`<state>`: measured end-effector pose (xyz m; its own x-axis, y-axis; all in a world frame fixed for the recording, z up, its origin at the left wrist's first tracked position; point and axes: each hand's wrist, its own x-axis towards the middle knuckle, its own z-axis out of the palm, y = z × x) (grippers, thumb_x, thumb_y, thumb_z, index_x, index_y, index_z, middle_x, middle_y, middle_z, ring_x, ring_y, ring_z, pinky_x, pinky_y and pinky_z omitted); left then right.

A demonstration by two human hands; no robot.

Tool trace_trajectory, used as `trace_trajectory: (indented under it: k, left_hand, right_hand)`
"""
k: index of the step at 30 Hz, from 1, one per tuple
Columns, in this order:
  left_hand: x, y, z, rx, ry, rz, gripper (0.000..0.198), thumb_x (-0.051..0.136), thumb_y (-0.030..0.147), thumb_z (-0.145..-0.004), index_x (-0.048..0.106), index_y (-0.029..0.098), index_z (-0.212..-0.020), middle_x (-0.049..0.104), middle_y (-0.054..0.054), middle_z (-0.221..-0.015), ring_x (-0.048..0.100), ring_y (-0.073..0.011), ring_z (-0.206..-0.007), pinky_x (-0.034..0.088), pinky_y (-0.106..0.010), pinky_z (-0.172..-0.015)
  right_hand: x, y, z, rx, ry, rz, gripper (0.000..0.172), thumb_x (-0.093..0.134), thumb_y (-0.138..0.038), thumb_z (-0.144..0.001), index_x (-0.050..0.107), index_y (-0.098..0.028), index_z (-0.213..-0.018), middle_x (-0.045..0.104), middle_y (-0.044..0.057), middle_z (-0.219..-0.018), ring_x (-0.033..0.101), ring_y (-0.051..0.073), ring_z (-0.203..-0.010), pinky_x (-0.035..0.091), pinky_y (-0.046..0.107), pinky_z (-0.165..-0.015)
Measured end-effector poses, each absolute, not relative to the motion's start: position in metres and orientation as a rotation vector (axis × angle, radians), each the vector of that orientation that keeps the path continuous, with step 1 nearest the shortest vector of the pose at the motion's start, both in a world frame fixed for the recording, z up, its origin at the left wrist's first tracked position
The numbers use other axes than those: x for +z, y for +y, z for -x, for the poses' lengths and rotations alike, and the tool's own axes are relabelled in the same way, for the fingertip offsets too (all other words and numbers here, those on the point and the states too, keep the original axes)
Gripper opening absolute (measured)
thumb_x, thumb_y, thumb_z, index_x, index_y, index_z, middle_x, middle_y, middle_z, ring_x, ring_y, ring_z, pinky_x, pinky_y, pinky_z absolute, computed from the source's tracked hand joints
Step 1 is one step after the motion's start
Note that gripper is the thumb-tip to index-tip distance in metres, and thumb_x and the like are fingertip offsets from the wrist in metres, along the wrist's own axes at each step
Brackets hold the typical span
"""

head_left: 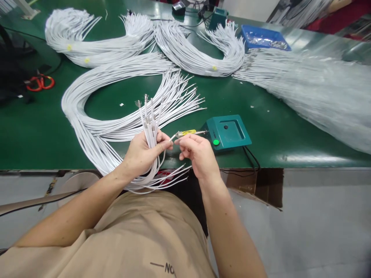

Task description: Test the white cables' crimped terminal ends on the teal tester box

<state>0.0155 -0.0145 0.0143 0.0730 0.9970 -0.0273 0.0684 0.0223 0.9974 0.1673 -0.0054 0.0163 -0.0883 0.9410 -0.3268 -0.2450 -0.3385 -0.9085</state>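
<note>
My left hand (145, 148) is closed around a bunch of thin white wires (150, 119) that stand up from the fist, their stripped ends fanned out on top. My right hand (197, 152) pinches the tip of one wire (176, 135) between thumb and fingers, just right of the left hand. That tip points toward a small teal device (228, 131) with a green button, fronted by a yellow-marked metal probe (191, 132). More of the bunch hangs below my left hand over the table edge.
Large looped bundles of white wires (116, 69) cover the green table (34, 127). A mass of wires in clear plastic (319, 85) lies at the right. A blue tray (263, 38) stands at the back, red-handled scissors (40, 82) at the left.
</note>
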Motion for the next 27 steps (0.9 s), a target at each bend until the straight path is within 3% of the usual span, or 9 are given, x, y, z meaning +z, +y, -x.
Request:
trace_trajectory:
  k: [2,6,9,12,17,22,27]
  left_hand:
    - [0.014,-0.013,-0.014,1.090,1.229,-1.278,0.027,0.069,0.023,-0.076,0.043,0.019,-0.070,0.065,0.000,-0.074,0.065,-0.0155,-0.071,0.048,-0.029,-0.073]
    - [0.010,-0.011,-0.013,1.057,1.215,-1.251,0.026,0.069,0.026,-0.077,0.045,0.019,-0.071,0.065,0.001,-0.074,0.066,-0.0158,-0.071,0.049,-0.029,-0.072]
    - [0.008,-0.011,-0.014,1.062,1.189,-1.216,0.026,0.072,0.028,-0.075,0.048,0.017,-0.072,0.063,0.001,-0.073,0.067,-0.0155,-0.071,0.050,-0.028,-0.072]
    - [0.008,-0.010,-0.015,1.039,1.153,-1.092,0.026,0.075,0.028,-0.072,0.054,0.016,-0.080,0.061,0.001,-0.074,0.065,-0.0134,-0.065,0.049,-0.024,-0.062]
    - [0.010,-0.004,-0.013,0.908,0.908,-0.733,0.043,0.075,0.018,-0.072,0.059,0.016,-0.111,0.059,-0.001,-0.082,0.059,-0.0082,-0.062,0.040,-0.016,-0.048]
    - [0.005,0.006,-0.011,0.845,0.841,-0.622,0.043,0.071,0.012,-0.072,0.062,0.015,-0.114,0.057,-0.002,-0.082,0.058,-0.0082,-0.062,0.038,-0.015,-0.045]
    - [-0.006,0.013,-0.014,0.871,0.893,-0.756,0.046,0.072,0.019,-0.074,0.060,0.017,-0.119,0.056,-0.001,-0.086,0.061,-0.0095,-0.066,0.042,-0.016,-0.047]
  right_hand:
    - [0.016,-0.004,-0.169,1.607,-0.877,1.222,0.010,0.062,-0.022,-0.070,0.068,-0.015,-0.069,0.054,-0.004,-0.060,0.042,0.006,-0.046,0.042,0.022,-0.047]
    - [0.021,-0.002,-0.171,1.522,-0.963,1.127,0.028,0.060,-0.041,-0.081,0.069,-0.020,-0.096,0.063,-0.001,-0.082,0.054,0.008,-0.063,0.049,0.024,-0.066]
    - [0.022,-0.003,-0.169,1.463,-1.139,1.147,0.021,0.064,-0.036,-0.080,0.069,-0.018,-0.090,0.065,-0.001,-0.078,0.056,0.010,-0.068,0.047,0.024,-0.070]
    - [0.016,-0.005,-0.165,1.270,-1.297,1.240,0.015,0.059,-0.031,-0.084,0.067,-0.018,-0.081,0.066,0.000,-0.074,0.058,0.013,-0.070,0.046,0.026,-0.070]
    - [-0.007,-0.008,-0.159,0.446,-1.784,1.413,0.027,0.040,-0.025,-0.095,0.060,-0.018,-0.078,0.062,0.007,-0.079,0.054,0.018,-0.078,0.041,0.031,-0.074]
    - [-0.013,0.000,-0.167,-0.023,-2.188,1.391,0.033,0.033,-0.022,-0.097,0.059,-0.018,-0.076,0.059,0.009,-0.076,0.049,0.022,-0.077,0.037,0.034,-0.074]
    - [0.007,0.024,-0.197,0.006,-2.301,1.415,0.022,0.043,-0.025,-0.094,0.060,-0.016,-0.105,0.064,0.012,-0.102,0.051,0.025,-0.095,0.036,0.035,-0.079]
